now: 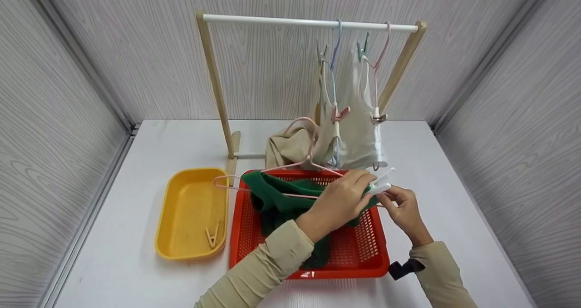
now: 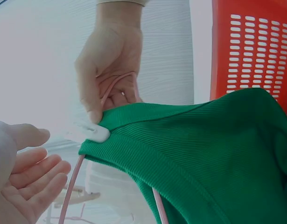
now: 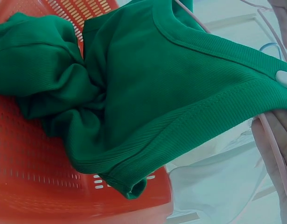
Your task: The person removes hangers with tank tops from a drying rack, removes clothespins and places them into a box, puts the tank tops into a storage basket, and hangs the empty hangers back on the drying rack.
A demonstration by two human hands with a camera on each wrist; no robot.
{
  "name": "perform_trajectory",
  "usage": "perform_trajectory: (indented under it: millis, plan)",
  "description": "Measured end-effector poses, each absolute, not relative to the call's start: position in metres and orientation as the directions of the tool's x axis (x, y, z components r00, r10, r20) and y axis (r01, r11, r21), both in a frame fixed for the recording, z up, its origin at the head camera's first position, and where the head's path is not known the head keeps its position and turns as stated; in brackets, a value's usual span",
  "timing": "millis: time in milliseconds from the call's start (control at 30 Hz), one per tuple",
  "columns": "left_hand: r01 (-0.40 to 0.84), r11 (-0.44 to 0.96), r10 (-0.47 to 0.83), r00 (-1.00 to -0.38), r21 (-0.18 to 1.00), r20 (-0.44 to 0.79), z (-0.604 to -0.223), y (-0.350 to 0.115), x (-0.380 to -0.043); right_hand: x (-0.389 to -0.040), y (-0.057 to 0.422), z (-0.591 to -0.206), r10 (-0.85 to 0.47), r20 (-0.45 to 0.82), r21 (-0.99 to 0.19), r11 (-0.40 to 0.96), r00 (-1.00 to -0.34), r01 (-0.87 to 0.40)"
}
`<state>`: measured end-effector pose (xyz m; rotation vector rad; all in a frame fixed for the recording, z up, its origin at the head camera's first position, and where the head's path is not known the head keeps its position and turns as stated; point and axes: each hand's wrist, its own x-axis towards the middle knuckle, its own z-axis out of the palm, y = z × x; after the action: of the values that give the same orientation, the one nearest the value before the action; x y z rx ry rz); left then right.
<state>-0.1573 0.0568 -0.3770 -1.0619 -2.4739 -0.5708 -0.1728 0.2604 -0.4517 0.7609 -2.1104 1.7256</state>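
Note:
A green ribbed garment (image 1: 281, 203) hangs on a pink hanger (image 1: 310, 151) above the red basket (image 1: 308, 274), its lower part falling inside. At the hanger's right end, a white clothespin (image 2: 98, 134) is clipped over the garment's edge. My right hand (image 1: 404, 208) holds that end of the hanger, the thumb right at the clothespin in the left wrist view. My left hand (image 1: 340, 197) is just left of the clothespin. In the left wrist view its fingers (image 2: 43, 175) are spread loosely, apart from the clothespin, with nothing in them.
Behind the basket stands a rack with a white bar (image 1: 272, 21). A blue hanger (image 1: 336, 54) and another pink hanger (image 1: 385, 49) carry pale garments held by clothespins. Beige cloth (image 1: 290, 147) hangs low there. A yellow tray (image 1: 169, 208) at left holds a wooden clothespin (image 1: 211, 239).

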Motion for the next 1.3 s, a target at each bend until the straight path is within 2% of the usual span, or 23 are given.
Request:
perform_trajectory:
  millis: [233,367,800,967,1300]
  plan:
    - [0.707,0.706,0.604,-0.63,0.041,0.488,-0.375,0.074,-0.159,-0.175,0.26,-0.454,-0.203,0.579,-0.79,0.099,-0.789,-0.605]
    - [0.695,0.719,0.612,-0.629,-0.006,0.48,-0.377,0.081,-0.163,-0.173,0.259,-0.454,-0.193,0.585,-0.787,0.098,-0.787,-0.609]
    - [0.7,0.7,0.613,-0.691,0.141,0.384,-0.379,0.089,-0.163,-0.171,0.259,-0.456,-0.197,0.593,-0.786,0.068,-0.781,-0.615]
    - [0.714,0.673,0.627,-0.69,0.194,0.362,-0.378,0.09,-0.164,-0.171,0.26,-0.457,-0.202,0.607,-0.778,0.049,-0.769,-0.627]
    - [0.735,0.632,0.624,-0.67,0.244,0.402,-0.379,0.091,-0.166,-0.174,0.261,-0.455,-0.222,0.612,-0.77,0.049,-0.759,-0.636]
